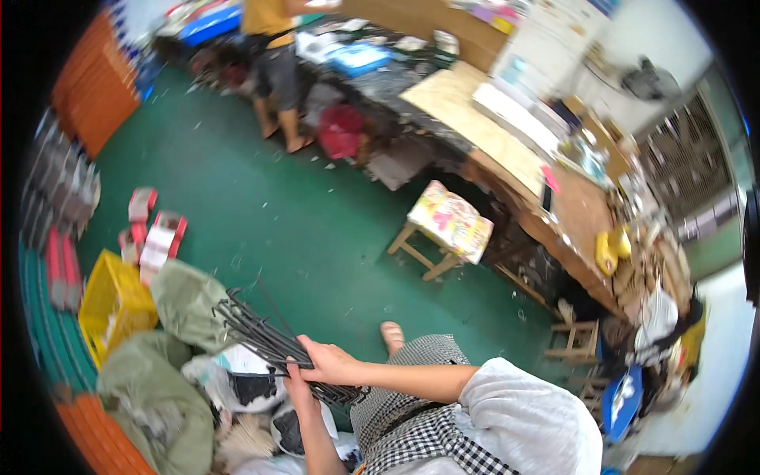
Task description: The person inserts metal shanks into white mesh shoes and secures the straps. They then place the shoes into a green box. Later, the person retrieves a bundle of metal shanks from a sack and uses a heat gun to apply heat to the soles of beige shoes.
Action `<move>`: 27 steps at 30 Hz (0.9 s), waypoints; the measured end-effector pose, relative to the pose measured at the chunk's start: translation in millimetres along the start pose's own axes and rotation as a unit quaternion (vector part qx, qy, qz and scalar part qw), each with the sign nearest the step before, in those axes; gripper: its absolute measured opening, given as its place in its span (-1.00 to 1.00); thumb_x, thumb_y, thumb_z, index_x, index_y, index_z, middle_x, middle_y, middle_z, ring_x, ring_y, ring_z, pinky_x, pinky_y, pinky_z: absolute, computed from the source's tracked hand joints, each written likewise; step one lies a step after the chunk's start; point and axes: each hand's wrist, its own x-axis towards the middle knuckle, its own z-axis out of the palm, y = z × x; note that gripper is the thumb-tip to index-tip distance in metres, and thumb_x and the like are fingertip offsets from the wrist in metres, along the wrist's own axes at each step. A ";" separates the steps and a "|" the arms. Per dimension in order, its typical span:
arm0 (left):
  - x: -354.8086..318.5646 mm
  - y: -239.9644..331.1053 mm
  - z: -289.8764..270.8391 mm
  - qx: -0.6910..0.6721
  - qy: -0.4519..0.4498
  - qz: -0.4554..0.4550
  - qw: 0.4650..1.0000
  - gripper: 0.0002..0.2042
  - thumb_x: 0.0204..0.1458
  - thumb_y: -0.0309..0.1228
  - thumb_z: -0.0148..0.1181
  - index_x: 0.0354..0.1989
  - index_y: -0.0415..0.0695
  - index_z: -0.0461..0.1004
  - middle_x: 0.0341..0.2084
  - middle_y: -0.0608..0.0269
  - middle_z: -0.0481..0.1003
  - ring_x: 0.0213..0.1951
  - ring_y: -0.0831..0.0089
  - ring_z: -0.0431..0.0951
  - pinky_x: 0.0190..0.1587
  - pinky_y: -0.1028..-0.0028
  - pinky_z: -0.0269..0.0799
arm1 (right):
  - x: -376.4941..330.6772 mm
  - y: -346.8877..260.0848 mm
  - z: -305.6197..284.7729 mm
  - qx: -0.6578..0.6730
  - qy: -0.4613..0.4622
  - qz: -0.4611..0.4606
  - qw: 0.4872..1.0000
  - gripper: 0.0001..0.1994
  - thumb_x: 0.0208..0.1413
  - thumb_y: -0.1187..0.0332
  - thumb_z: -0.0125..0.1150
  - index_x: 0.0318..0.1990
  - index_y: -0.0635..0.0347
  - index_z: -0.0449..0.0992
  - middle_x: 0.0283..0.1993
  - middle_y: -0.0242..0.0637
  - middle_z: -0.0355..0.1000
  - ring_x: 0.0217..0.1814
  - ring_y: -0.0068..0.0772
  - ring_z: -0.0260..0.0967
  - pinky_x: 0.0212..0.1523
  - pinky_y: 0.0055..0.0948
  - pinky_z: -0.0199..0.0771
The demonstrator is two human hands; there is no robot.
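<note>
red-and-white boxes (158, 237) on green floor, beside yellow crate (111, 305)

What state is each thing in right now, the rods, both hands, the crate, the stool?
Bundle of dark metal rods: held level above the sacks, gripped by both hands.
Right hand: closed over the bundle.
Left hand: closed under the bundle.
Yellow crate: upright on the floor.
Wooden stool: upright, unoccupied.

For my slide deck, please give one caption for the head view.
Both hands, left hand and right hand, grip a bundle of dark metal rods above a green floor.
</note>
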 end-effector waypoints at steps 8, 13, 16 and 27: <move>-51.1 -111.1 288.6 0.163 -0.275 -0.016 0.947 -0.61 0.18 -0.23 0.11 -0.02 -0.35 0.40 -0.14 0.16 0.50 -0.16 0.43 0.50 -0.11 0.43 0.44 | -173.6 82.2 -246.7 0.009 0.325 0.062 0.944 -0.33 -0.05 0.10 0.24 0.11 0.35 0.14 -0.22 0.26 0.43 -0.15 0.23 0.44 -0.18 -0.05 0.45; -122.0 -236.9 497.7 0.194 -0.395 -0.076 0.895 -0.62 0.15 -0.31 0.13 0.05 -0.34 0.38 -0.07 0.17 0.48 -0.09 0.42 0.48 -0.01 0.44 0.39 | -310.9 153.5 -417.9 -0.017 0.471 0.134 0.872 -0.36 -0.06 0.12 0.25 0.08 0.36 0.19 -0.20 0.22 0.46 -0.11 0.17 0.47 -0.13 -0.12 0.48; -165.7 -291.3 606.7 0.220 -0.473 -0.074 0.850 -0.58 0.16 -0.29 0.12 0.10 -0.34 0.35 -0.01 0.17 0.46 -0.01 0.41 0.44 0.08 0.43 0.32 | -380.4 179.0 -508.4 0.022 0.533 0.134 0.835 -0.38 -0.07 0.15 0.27 0.10 0.30 0.22 -0.13 0.13 0.47 -0.03 0.07 0.47 -0.08 -0.21 0.47; -211.7 -492.2 905.1 0.334 -0.522 -0.201 0.758 -0.50 0.12 -0.11 0.17 0.04 -0.33 0.41 -0.12 0.15 0.53 -0.15 0.41 0.54 -0.12 0.43 0.44 | -498.6 379.0 -764.7 0.004 0.650 0.188 0.736 -0.35 -0.10 0.10 0.32 0.06 0.33 0.24 -0.18 0.17 0.48 -0.08 0.16 0.46 -0.09 -0.11 0.45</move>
